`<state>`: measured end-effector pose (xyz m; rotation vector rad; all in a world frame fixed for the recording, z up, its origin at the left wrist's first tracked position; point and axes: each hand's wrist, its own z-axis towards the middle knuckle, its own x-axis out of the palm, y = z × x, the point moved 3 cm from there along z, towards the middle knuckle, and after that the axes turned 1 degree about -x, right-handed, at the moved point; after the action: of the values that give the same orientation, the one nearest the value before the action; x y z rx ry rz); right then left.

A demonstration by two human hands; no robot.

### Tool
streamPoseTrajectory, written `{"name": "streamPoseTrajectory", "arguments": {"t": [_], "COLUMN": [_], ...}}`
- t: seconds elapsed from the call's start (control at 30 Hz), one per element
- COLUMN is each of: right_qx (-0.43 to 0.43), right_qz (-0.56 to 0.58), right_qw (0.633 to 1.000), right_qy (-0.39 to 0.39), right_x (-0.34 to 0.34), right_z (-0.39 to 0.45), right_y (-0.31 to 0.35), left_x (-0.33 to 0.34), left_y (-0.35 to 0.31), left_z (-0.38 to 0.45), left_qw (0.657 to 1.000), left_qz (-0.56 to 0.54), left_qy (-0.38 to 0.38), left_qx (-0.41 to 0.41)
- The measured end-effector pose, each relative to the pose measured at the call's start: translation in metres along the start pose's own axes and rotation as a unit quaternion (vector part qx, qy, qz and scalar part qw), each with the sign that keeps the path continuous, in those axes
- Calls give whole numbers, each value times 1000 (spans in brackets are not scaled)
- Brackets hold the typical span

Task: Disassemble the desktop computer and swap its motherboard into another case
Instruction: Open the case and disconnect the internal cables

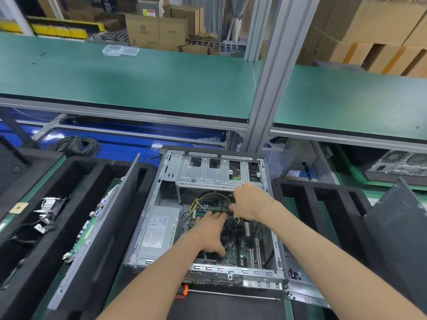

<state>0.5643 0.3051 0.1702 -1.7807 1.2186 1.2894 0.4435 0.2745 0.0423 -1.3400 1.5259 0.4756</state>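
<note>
An open desktop case (147,218) lies on its side in the middle of the bench, with a green motherboard (245,248) inside and a grey power supply (159,229) at its left. My left hand (211,232) rests flat over the board's centre, fingers reaching to the memory slots. My right hand (248,203) pinches the end of a memory stick (218,210) near the upper edge of the board, under the metal drive cage (208,174). Yellow and black cables (203,199) loop above the board.
Black foam trays (76,204) flank the case; the left one holds a second motherboard (85,229) on edge and loose connectors (46,211). A side panel (397,227) leans at right. An orange-handled screwdriver (184,292) lies in front. An aluminium post (270,72) rises behind.
</note>
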Motion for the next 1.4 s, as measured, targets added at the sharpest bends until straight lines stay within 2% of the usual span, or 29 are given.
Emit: {"name": "streamPoseTrajectory", "arguments": {"t": [0.3, 0.37, 0.47, 0.53, 0.8, 0.87, 1.0, 1.07, 1.3, 1.4], "right_qx": [-148, -127, -12, 20, -116, -113, -19, -2, -136, -142], "right_qz": [-50, -35, 26, 25, -44, -26, 6, -9, -128, -122], "right_qw": [987, 991, 1000, 999, 992, 993, 999, 998, 982, 981], "right_qy": [36, 29, 1, 11, 16, 24, 47, 65, 41, 47], "right_x": [3, -1, -4, -2, 7, 2, -2, 0, 3, 3], "right_z": [-7, -4, 0, 2, -5, -2, 3, 4, 1, 1], "right_y": [21, 15, -3, -5, 15, 10, -1, 4, 22, 22], "left_x": [0, 0, 0, 1, 2, 1, 0, 0, 0, -1], "left_y": [-1, -1, 0, 1, 1, 1, 0, 1, -1, -2], "left_z": [-2, -2, -1, 0, 1, 1, 1, 1, -2, -3], "left_qw": [1000, 1000, 1000, 1000, 1000, 1000, 1000, 1000, 1000, 1000], "left_qz": [-23, -18, -15, -11, -15, -12, -9, -8, -9, -5], "left_qy": [10, 6, 6, 5, 9, 6, 2, -3, 4, 6], "left_qx": [1, 1, 2, 1, -2, -1, 0, 0, 0, 1]}}
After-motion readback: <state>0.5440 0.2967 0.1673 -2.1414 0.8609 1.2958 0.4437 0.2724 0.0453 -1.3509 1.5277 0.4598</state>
